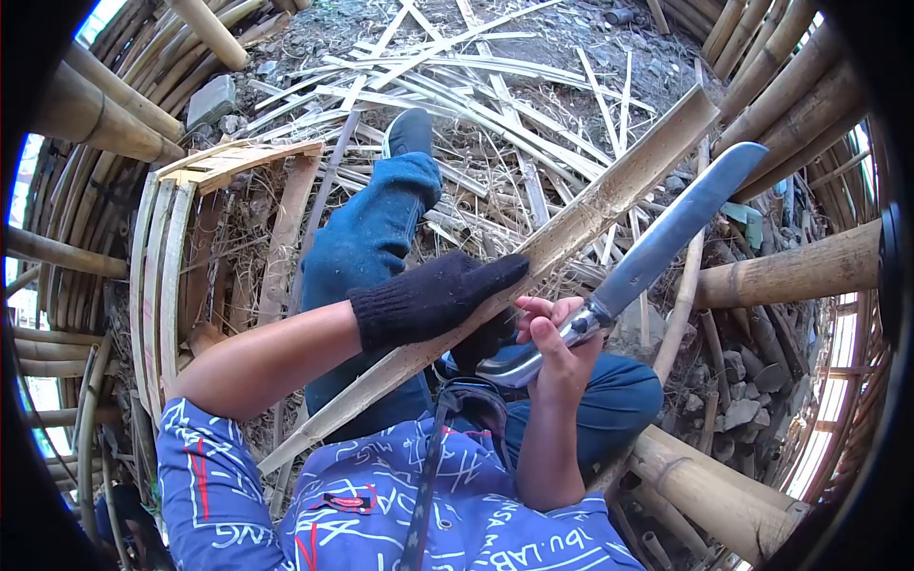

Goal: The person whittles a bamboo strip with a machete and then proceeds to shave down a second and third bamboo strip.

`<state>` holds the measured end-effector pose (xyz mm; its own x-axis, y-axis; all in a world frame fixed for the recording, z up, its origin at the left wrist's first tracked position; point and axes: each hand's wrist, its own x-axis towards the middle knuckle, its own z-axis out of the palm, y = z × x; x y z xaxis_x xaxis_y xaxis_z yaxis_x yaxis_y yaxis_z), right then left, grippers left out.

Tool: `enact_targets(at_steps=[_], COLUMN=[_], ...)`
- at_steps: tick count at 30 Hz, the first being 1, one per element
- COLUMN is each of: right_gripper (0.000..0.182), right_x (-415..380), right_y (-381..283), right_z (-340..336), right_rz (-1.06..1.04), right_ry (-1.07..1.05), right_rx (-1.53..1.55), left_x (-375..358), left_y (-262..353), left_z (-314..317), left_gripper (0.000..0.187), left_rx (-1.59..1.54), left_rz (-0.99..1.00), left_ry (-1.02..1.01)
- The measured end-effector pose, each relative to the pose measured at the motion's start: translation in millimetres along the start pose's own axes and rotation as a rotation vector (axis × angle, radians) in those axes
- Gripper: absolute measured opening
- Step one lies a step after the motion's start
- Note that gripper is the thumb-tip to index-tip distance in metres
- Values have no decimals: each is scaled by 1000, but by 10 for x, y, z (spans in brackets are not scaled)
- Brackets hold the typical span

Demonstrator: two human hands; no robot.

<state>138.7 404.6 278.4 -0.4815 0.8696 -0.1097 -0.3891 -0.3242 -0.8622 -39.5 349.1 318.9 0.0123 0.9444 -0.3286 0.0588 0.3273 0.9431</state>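
Across your lap: one bamboo strip (624, 195), slanting, hollow face showing. Left hand (428, 295), gloved: fingers closed around the strip's middle. Right hand (562, 362), bare: fingers curled around the handle of one knife (676, 228), blade raised beside the strip. Advised: firm hold, shallow strokes, edge directed away from your glove and legs.

Glossy, smooth metal knife (681, 228) in the right hand (562, 350); rough, matt bamboo (624, 190) against the knitted cloth glove (405, 305) on the left hand (452, 285)
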Motion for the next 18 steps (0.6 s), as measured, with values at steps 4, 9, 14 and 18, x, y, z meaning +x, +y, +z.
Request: enact_targets(at_steps=[4, 9, 14, 18], right_gripper=[29, 23, 25, 25], right_x=[8, 57, 47, 37], right_y=[70, 173, 169, 225], right_z=[3, 27, 67, 97], right_rz=[49, 38, 97, 101], right_ry=[69, 175, 178, 154], right_rx=[16, -51, 5, 81], left_x=[15, 59, 64, 72], left_y=[-44, -149, -253, -294], left_z=[15, -15, 11, 20], left_gripper=[55, 42, 39, 39], left_rx=[17, 76, 113, 373], left_rz=[19, -46, -85, 253], left_ry=[-4, -131, -85, -114])
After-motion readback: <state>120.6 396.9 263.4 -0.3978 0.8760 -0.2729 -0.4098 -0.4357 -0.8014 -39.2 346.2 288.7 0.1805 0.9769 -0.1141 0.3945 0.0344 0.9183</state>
